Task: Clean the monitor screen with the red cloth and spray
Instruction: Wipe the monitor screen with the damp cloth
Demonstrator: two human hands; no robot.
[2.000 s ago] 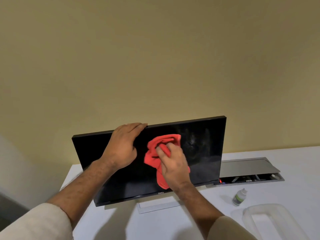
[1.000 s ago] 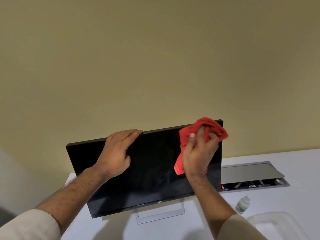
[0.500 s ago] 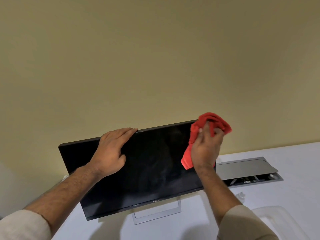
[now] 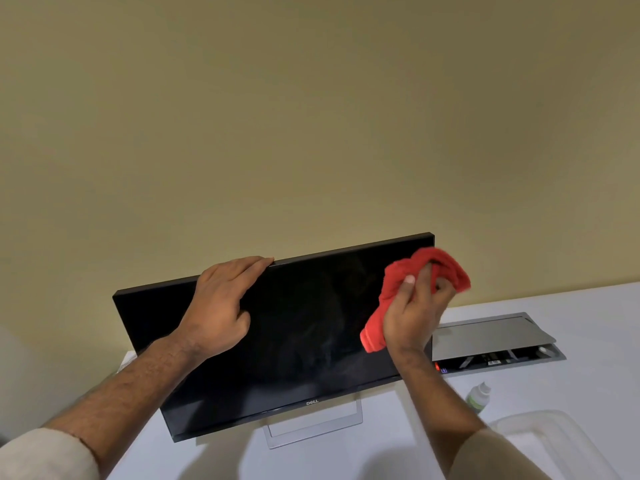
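A black monitor stands tilted on its grey stand on the white desk, with faint smears on the dark screen. My left hand lies on the monitor's top edge, fingers hooked over it and thumb on the screen. The red cloth is bunched in my right hand, which presses it at the screen's upper right corner; part of the cloth sticks out past the right edge. The small spray bottle with a green label stands on the desk to the right of my right forearm.
The white desk carries an open grey cable hatch behind the bottle. A clear plastic container sits at the lower right. A plain beige wall rises behind the monitor.
My right hand swept the cloth from the screen's middle up to the upper right corner and now sits slightly lower there. My left hand kept its hold on the top edge.
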